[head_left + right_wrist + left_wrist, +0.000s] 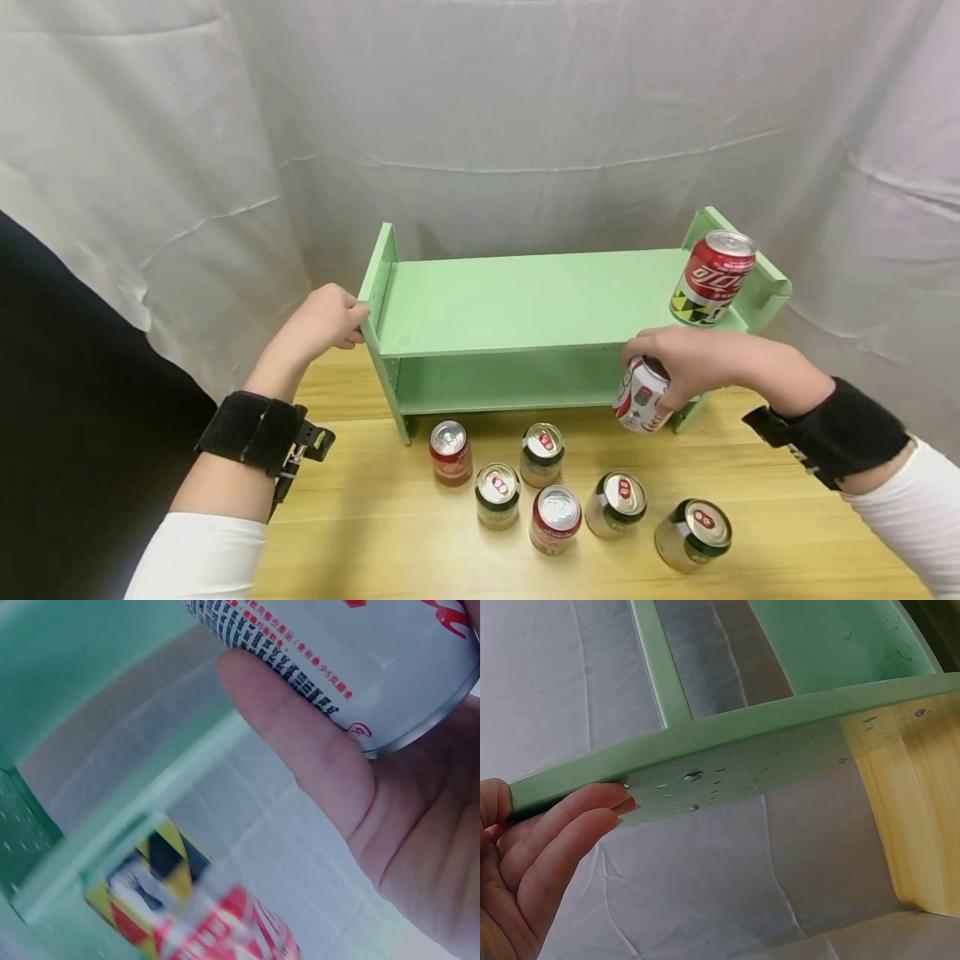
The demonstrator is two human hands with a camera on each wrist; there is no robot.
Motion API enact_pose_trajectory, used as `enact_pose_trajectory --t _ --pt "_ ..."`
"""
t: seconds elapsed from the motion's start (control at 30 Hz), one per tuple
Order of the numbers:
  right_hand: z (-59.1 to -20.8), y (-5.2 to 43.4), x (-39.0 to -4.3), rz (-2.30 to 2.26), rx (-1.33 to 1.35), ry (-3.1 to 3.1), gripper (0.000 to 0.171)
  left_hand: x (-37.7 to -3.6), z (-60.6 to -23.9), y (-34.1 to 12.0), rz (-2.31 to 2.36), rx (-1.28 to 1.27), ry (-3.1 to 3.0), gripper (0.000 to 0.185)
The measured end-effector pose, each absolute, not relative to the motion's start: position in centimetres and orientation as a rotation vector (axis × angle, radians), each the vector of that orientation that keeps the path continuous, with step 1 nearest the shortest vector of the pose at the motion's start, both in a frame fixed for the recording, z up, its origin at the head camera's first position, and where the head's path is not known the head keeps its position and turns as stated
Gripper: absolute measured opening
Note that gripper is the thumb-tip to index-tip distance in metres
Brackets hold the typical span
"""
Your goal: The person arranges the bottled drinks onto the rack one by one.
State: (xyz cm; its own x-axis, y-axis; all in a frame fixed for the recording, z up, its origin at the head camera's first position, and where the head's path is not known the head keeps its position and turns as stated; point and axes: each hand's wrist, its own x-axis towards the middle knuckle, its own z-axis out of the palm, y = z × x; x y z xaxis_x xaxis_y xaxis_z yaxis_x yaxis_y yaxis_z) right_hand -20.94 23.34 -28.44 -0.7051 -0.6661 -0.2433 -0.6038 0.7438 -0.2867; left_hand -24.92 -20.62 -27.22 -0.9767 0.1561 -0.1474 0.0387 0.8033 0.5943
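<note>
My right hand (686, 362) grips a white soda can (641, 395) with red lettering, held in front of the lower part of the green shelf (517, 304). In the right wrist view, one finger (300, 742) lies along the white can (375, 675). On the shelf's upper board, at its right end, a red soda can (716, 279) with a yellow and black pattern stands upright. My left hand (326, 318) holds the front edge of the shelf's left side panel (377, 275). Seen from the left wrist, its fingers (570, 825) curl under the panel edge (705, 731).
Several cans stand on the wooden table before the shelf: a red can (451, 454) at left, another red can (555, 521) in the middle, and gold and dark green cans, one (693, 536) at the front right. A pale curtain (525, 125) hangs behind.
</note>
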Motion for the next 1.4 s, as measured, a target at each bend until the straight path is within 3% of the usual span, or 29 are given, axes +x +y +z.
enact_pose_trajectory --t 0.57,1.4 --pt "-20.7 22.8 -21.2 -0.08 -0.938 2.666 0.062 -24.4 -27.6 -20.1 0.924 0.154 2.783 0.033" --pt "-19.7 21.3 -26.6 -0.047 -0.841 2.656 0.059 -22.9 -27.5 -20.1 0.972 0.148 2.747 0.031"
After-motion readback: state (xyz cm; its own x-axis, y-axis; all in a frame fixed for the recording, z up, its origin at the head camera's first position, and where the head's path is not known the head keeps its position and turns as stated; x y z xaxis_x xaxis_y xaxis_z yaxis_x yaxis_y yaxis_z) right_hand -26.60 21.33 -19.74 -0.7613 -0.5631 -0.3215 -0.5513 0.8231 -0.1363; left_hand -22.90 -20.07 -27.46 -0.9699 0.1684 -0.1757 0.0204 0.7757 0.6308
